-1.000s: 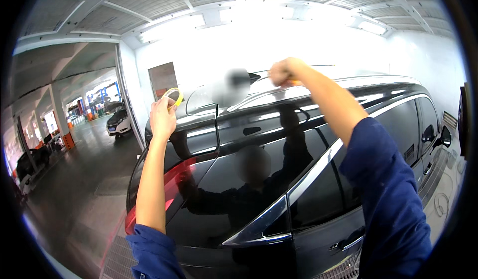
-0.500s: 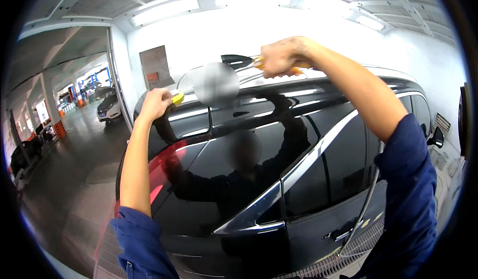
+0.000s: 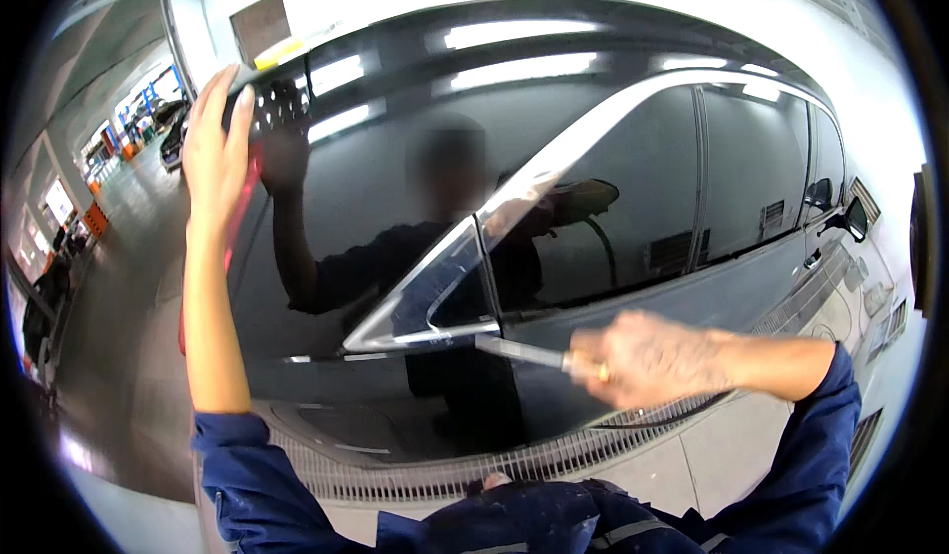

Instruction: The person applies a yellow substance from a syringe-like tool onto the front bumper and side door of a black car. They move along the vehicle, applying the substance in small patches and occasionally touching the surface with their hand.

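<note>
Black car (image 3: 613,198) glossy and reflective across rear side. Left hand (image 3: 215,139) flat, fingers spread, pressed high at car's rear corner. Right hand (image 3: 643,358) clenched around thin blade tool (image 3: 519,350), tip just below rear quarter window. Progress not determinable; lower panel apparently in hand.

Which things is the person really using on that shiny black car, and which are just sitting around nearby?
In use:
- left hand, flat against the rear edge of the black car
- right hand, gripping a thin pale blade tool pointed at the car's side
- the black car itself

Just around:
- floor grating beneath the car
- another car far off down the hall
- orange barrier
</note>
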`<state>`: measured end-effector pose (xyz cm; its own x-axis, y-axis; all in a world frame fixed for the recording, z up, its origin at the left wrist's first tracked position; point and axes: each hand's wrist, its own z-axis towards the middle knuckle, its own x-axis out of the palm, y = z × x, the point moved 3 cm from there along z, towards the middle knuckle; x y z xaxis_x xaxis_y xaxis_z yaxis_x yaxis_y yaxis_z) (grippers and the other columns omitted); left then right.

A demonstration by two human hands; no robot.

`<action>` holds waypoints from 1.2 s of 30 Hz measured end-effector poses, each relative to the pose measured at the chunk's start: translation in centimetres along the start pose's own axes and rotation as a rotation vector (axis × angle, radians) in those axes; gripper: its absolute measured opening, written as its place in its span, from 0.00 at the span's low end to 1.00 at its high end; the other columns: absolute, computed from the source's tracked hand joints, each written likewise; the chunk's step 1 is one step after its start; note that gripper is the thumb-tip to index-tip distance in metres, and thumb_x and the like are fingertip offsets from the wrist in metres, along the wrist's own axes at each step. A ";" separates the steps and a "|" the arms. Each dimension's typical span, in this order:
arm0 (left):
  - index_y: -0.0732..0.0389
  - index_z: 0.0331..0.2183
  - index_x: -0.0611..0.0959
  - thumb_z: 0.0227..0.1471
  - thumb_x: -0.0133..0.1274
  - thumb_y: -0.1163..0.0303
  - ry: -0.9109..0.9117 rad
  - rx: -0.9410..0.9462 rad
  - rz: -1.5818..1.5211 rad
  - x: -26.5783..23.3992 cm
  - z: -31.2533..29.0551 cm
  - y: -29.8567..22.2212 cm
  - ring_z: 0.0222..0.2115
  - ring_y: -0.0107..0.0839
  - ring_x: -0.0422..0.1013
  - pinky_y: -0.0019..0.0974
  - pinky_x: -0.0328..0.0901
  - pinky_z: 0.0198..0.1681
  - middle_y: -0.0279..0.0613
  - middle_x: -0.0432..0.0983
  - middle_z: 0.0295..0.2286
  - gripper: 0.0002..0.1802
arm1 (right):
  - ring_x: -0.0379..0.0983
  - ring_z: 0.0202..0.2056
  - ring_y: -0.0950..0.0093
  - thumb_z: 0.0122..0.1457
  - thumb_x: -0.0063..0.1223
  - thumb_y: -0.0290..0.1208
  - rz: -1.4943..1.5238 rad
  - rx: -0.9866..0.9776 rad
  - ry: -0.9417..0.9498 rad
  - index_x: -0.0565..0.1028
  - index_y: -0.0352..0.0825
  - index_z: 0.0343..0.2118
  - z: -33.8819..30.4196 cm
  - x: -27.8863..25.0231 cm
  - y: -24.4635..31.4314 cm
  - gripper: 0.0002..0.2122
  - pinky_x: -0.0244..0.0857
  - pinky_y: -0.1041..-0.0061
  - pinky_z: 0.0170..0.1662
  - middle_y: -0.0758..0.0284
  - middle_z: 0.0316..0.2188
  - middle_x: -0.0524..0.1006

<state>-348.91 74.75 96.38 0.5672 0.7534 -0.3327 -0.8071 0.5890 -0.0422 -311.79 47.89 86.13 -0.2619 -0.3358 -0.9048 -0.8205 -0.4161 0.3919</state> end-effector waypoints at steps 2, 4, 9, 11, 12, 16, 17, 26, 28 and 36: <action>0.65 0.61 0.77 0.69 0.52 0.64 -0.020 0.018 -0.074 -1.3 -6.2 -6.1 0.62 0.49 0.69 0.45 0.60 0.67 0.53 0.75 0.59 0.24 | 0.80 0.19 0.54 0.65 0.52 0.29 0.163 0.021 -0.002 0.76 0.24 0.31 -2.7 3.7 -2.0 0.11 0.78 0.58 0.28 0.50 0.17 0.78; 0.68 0.61 0.76 0.70 0.49 0.68 0.010 -0.077 -0.129 -3.2 -13.7 -10.4 0.63 0.44 0.68 0.44 0.59 0.67 0.50 0.73 0.62 0.23 | 0.82 0.22 0.59 0.66 0.55 0.32 0.312 0.251 -0.197 0.77 0.27 0.32 -3.4 5.1 -4.8 0.12 0.74 0.60 0.28 0.56 0.20 0.80; 0.69 0.47 0.80 0.68 0.49 0.72 -0.012 -0.482 -0.383 -6.7 -32.7 -21.5 0.43 0.40 0.77 0.43 0.70 0.53 0.49 0.80 0.42 0.12 | 0.78 0.27 0.68 0.66 0.59 0.37 0.630 0.339 -0.158 0.78 0.31 0.34 -3.6 13.6 -8.3 0.12 0.73 0.63 0.35 0.59 0.24 0.79; 0.67 0.41 0.80 0.68 0.49 0.73 0.073 -0.760 -0.477 -7.5 -39.8 -26.5 0.37 0.37 0.75 0.42 0.71 0.46 0.45 0.80 0.36 0.08 | 0.76 0.28 0.71 0.66 0.60 0.38 0.656 0.323 -0.208 0.77 0.33 0.33 -3.6 15.4 -8.7 0.12 0.72 0.64 0.35 0.64 0.23 0.78; 0.66 0.40 0.80 0.68 0.50 0.72 0.156 -0.944 -0.560 -7.5 -42.9 -29.2 0.35 0.36 0.75 0.42 0.71 0.43 0.44 0.80 0.34 0.08 | 0.77 0.27 0.72 0.66 0.60 0.39 0.518 0.158 -0.199 0.76 0.33 0.32 -4.4 17.3 -8.6 0.13 0.72 0.64 0.34 0.65 0.22 0.78; 0.62 0.42 0.82 0.68 0.52 0.60 0.848 -1.214 -0.409 -9.5 -61.5 -35.5 0.36 0.42 0.79 0.44 0.72 0.42 0.46 0.84 0.35 0.14 | 0.81 0.28 0.63 0.66 0.57 0.37 0.778 0.388 -0.251 0.79 0.29 0.37 -5.1 19.2 -9.1 0.13 0.74 0.63 0.34 0.56 0.25 0.81; 0.60 0.46 0.83 0.67 0.52 0.57 1.040 -1.273 -0.317 -10.8 -66.9 -37.9 0.41 0.46 0.79 0.47 0.71 0.47 0.50 0.84 0.40 0.17 | 0.80 0.26 0.66 0.66 0.57 0.36 0.784 0.350 -0.228 0.78 0.29 0.36 -5.4 19.6 -9.0 0.12 0.73 0.65 0.31 0.58 0.23 0.80; 0.45 0.54 0.85 0.63 0.48 0.36 1.841 -0.860 -0.251 -14.3 -61.0 -43.3 0.50 0.53 0.78 0.54 0.72 0.52 0.55 0.83 0.47 0.30 | 0.77 0.18 0.73 0.66 0.58 0.36 0.838 0.289 -0.020 0.79 0.33 0.34 -9.8 22.3 -10.6 0.10 0.72 0.67 0.24 0.61 0.20 0.79; 0.53 0.58 0.79 0.66 0.54 0.47 1.339 -1.018 -0.514 -12.0 -53.5 -44.6 0.49 0.48 0.81 0.49 0.75 0.50 0.55 0.83 0.48 0.28 | 0.79 0.22 0.69 0.65 0.59 0.37 0.837 0.367 -0.293 0.79 0.32 0.35 -8.8 24.0 -11.4 0.11 0.73 0.65 0.28 0.59 0.21 0.79; 0.70 0.69 0.64 0.74 0.39 0.56 0.263 -0.689 -0.638 -1.6 -39.1 -41.7 0.68 0.55 0.59 0.51 0.53 0.71 0.62 0.61 0.67 0.33 | 0.77 0.18 0.62 0.64 0.59 0.35 0.976 0.418 -0.391 0.77 0.29 0.34 -8.1 22.2 -8.4 0.12 0.72 0.63 0.25 0.56 0.19 0.78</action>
<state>-322.56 37.58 61.87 0.9438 0.2136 -0.2523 -0.3275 0.5010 -0.8011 -306.63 37.06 64.11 -0.9642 -0.0449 -0.2612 -0.2646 0.2190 0.9392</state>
